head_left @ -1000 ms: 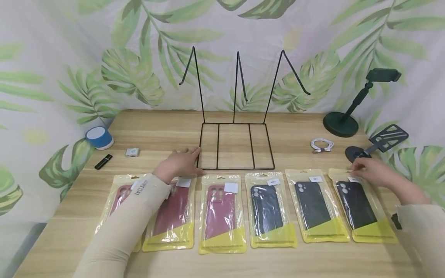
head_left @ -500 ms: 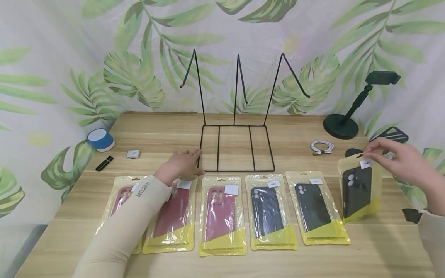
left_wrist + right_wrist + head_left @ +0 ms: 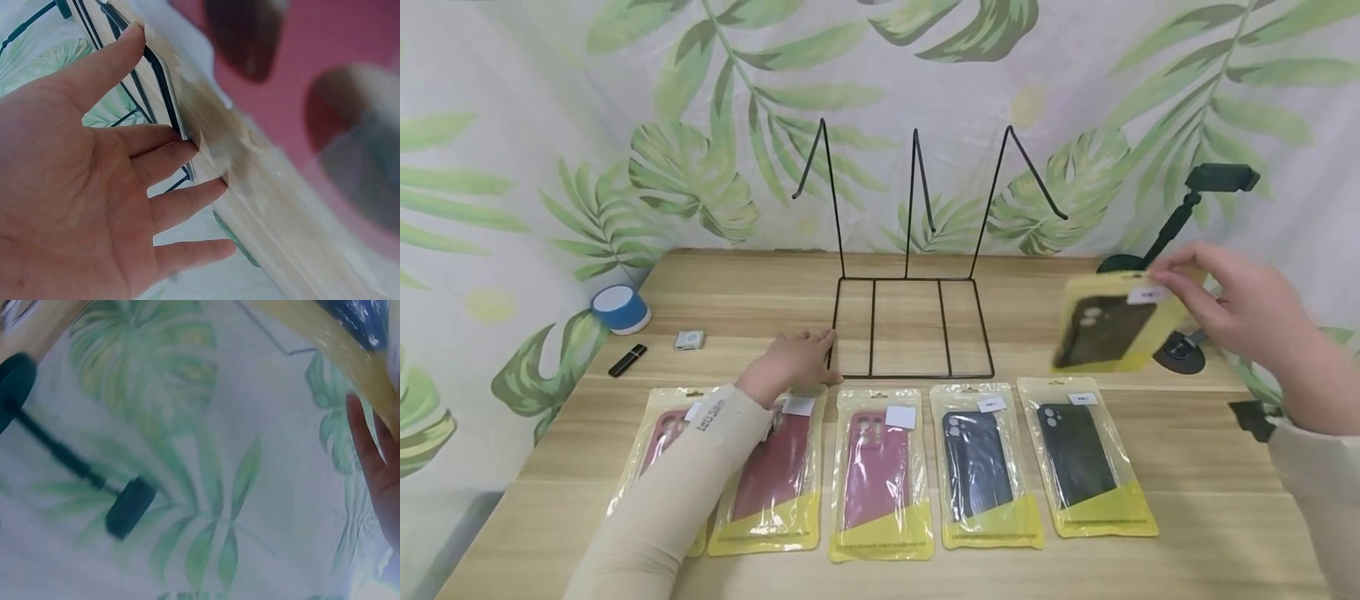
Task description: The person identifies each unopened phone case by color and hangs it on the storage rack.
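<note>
My right hand (image 3: pixel 1240 308) pinches the top edge of a clear and yellow bag with a black phone case (image 3: pixel 1105 333) inside. The bag hangs tilted above the table's right side. At the upper right corner of the right wrist view, part of this bag (image 3: pixel 331 331) shows beside my fingers (image 3: pixel 362 440). My left hand (image 3: pixel 786 362) lies at the left front corner of a black wire rack (image 3: pixel 917 377). In the left wrist view its fingers are spread and fairly straight, touching the rack's wire (image 3: pixel 164 84).
Several bagged phone cases lie in a row along the front, red ones such as one red case (image 3: pixel 876 471) left, dark ones such as one dark case (image 3: pixel 1078 454) right. A green phone stand (image 3: pixel 1171 225) stands behind my right hand. A blue speaker (image 3: pixel 620 308) sits at far left.
My right hand has lifted the rightmost bagged black phone case off the table and carried it up, back and leftward. My left hand has stayed at the rack's corner.
</note>
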### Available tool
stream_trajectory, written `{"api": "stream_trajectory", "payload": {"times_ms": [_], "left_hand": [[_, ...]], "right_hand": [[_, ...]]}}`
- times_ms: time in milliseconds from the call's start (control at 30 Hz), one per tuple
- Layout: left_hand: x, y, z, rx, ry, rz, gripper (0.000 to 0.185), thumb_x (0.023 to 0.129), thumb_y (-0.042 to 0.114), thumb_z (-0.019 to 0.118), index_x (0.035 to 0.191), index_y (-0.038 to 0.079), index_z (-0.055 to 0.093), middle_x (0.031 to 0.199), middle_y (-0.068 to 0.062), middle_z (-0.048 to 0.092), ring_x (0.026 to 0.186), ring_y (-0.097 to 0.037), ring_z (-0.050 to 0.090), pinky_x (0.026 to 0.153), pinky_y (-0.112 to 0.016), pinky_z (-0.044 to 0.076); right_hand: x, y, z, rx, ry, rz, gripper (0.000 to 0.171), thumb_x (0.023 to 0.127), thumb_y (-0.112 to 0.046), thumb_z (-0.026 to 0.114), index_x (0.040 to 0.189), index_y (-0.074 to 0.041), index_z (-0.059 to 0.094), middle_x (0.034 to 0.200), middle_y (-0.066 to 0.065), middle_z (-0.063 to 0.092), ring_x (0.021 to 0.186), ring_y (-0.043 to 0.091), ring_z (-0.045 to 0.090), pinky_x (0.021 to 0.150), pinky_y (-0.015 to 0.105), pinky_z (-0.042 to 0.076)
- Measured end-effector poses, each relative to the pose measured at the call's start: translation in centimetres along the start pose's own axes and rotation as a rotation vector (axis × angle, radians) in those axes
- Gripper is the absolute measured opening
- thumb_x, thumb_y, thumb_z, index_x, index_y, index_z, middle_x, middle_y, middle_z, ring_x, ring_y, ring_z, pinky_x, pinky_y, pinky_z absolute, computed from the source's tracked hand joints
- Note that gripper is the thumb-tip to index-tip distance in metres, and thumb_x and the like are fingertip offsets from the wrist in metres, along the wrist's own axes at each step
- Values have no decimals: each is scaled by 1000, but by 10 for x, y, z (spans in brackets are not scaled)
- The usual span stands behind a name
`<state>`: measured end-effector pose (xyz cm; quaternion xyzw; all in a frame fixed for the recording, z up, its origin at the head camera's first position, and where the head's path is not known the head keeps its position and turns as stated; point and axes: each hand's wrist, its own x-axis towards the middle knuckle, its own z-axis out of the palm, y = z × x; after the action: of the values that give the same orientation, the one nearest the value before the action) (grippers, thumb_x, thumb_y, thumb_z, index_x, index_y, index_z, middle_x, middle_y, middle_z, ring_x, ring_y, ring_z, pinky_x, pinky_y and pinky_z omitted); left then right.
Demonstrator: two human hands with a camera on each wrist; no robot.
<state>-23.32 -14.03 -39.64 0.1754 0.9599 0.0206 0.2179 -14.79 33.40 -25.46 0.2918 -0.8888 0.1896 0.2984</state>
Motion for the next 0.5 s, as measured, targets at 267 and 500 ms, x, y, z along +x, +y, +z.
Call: {"api": "stream_trajectory", "payload": {"times_ms": [267,500], "left_hand": [[0,-3,1,-12,22,3,86,97,49,58,158,5,17,165,-13,20,148,-45,24,118,-67,16],[-4,-1,1,-18,24,7,85,97,49,58,158,5,18,165,-12,20,149,-44,24,118,-67,16]], "right_hand": [[54,-17,41,165,305,-10,7,88,3,70,93,8,69,96,-37,56,80,-21,50,75,5,38],[70,-20,58,176,239,101,10,91,2,67,100,3,69,94,-40,55,77,-19,50,70,9,37]]}}
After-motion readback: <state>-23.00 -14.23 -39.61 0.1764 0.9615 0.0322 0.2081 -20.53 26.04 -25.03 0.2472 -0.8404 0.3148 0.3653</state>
